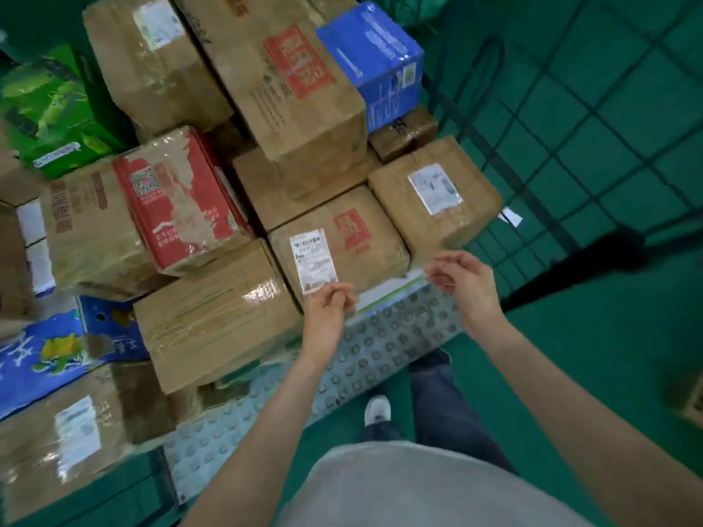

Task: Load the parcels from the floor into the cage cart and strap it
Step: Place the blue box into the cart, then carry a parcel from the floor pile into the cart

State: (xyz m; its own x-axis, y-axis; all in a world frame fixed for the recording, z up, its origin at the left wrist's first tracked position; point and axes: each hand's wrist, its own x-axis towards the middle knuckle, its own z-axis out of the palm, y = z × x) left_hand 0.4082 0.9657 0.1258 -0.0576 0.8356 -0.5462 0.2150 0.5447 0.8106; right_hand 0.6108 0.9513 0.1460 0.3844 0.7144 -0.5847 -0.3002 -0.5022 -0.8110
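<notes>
The labelled parcel (338,252) carries a white barcode label (313,260) and a red stamp, its print too blurred to read. Just below it hover the left hand (331,300) and right hand (462,277), fingers loosely curled, holding nothing.

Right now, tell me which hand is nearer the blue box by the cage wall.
Right. The right hand hangs below the blue box, slightly to its right; the left hand is lower still.

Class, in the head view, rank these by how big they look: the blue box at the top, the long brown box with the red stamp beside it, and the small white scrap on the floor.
1. long brown box
2. blue box
3. white scrap
</notes>
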